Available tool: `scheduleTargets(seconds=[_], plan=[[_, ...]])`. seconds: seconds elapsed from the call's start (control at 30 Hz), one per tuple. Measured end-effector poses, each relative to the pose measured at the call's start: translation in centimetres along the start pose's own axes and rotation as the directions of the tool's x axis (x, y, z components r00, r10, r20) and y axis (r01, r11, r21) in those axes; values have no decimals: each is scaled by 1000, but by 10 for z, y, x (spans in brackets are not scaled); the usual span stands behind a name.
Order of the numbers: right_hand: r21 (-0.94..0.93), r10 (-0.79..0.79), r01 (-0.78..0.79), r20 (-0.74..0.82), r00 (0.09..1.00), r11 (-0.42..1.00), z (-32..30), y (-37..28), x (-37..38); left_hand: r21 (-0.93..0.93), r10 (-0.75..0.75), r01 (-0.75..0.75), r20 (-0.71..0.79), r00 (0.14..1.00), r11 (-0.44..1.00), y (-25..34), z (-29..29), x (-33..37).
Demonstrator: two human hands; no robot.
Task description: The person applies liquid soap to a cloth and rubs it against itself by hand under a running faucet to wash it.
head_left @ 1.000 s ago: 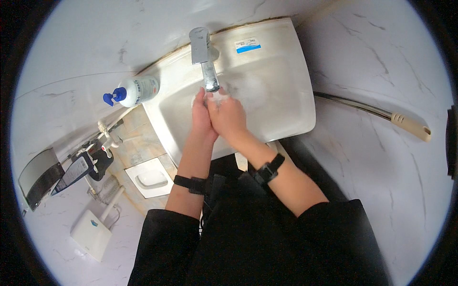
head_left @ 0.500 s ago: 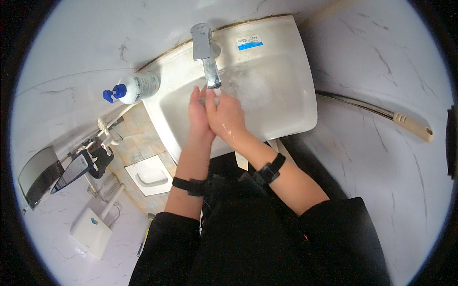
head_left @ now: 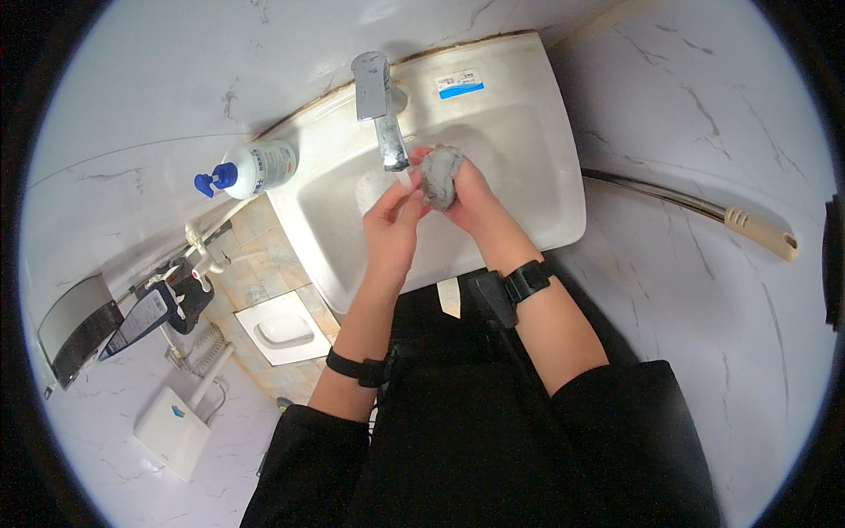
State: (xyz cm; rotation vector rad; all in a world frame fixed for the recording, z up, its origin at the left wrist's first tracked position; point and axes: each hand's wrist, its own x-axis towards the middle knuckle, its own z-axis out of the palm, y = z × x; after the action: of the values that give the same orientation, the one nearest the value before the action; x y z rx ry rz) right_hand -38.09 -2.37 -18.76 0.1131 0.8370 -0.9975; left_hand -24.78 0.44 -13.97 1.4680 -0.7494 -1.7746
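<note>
Below the chrome faucet [head_left: 380, 106], a short stream of water runs by my hands, over the white washbasin [head_left: 326, 251]. A grey, crumpled, wet-looking wad [head_left: 442, 176] sits in my right hand [head_left: 471, 195], which is closed round it from the right and beneath. Whether the wad is cloth or a scouring pad I cannot tell. My left hand [head_left: 390, 231] is at the stream, thumb and fingers slightly apart, with the fingertips against or very near the wad's left edge. Black bands with small boxes circle both forearms.
A white pump bottle [head_left: 262, 167] with a blue top stands on the basin's left rim. Further left are a squat toilet [head_left: 283, 327], a wall tap [head_left: 202, 255] and a white cistern [head_left: 172, 433]. To the right, a metal pole with a beige handle [head_left: 761, 234] leans by the wall.
My hands, pressed together under the faucet before, have parted somewhat. My right hand has moved right and turned, so the grey wad now shows. Water still runs.
</note>
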Motion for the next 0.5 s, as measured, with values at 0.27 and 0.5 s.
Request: scheduleTargets(seconds=[0.27,0.5], plan=[[-100,151,-138,128,980,985,25,7,-12,562,255,-58,-279,926,825,-22,-19,4],[-461,-76,6,-132,988,887,24,33,7,275,29,94,-412,911,957,-34,-27,2]])
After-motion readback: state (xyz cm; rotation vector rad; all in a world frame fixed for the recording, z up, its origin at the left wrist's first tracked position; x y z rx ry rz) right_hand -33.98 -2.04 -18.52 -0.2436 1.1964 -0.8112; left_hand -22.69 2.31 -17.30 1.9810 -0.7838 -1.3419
